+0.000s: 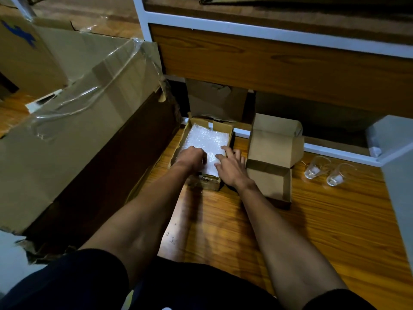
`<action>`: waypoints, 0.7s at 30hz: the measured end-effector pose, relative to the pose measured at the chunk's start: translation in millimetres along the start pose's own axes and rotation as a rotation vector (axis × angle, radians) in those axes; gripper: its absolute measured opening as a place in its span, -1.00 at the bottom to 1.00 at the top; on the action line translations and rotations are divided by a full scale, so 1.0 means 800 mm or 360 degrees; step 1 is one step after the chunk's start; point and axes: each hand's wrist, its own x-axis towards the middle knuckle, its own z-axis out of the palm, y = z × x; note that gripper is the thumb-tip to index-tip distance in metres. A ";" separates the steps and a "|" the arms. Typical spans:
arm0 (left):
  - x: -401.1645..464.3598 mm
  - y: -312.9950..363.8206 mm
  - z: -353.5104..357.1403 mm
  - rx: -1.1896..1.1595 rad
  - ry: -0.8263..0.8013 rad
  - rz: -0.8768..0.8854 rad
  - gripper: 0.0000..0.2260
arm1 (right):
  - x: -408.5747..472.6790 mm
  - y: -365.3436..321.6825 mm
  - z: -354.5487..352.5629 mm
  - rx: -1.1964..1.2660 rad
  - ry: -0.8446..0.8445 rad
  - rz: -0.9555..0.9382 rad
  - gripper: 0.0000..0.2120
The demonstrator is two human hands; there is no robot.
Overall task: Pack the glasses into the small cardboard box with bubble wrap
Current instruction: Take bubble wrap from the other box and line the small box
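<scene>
Lining stage, early in the task: both hands work inside a shallow cardboard box (178, 151) holding a sheet of bubble wrap (206, 139), on the wooden floor (312, 220).

- Left hand (192, 158): fingers bent down onto the near part of the bubble wrap; whether they pinch it or only press it cannot be told.
- Right hand (230, 165): fingers spread and fairly straight, resting on the wrap at the box's right wall, holding nothing.
- Second cardboard box (271, 175): just right of the first, lid flap standing up at the far side, interior bare so far as visible. Which of the two is the task's small box cannot be settled.
- Glasses (324, 172): two clear tumblers lying tilted on the floor, right of both boxes, well apart from the hands, side by side and unwrapped.
- Large flattened carton (78, 130): left, with loose tape.

Done, by judgement: wrap laid in one box. Left: wrapping or cushioning both glasses, placing them inside, covering, closing.
</scene>
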 end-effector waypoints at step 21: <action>-0.038 -0.005 -0.086 -0.1682 0.0212 0.0157 -0.90 | 0.021 -0.002 -0.077 0.1065 0.0304 -0.0123 -0.38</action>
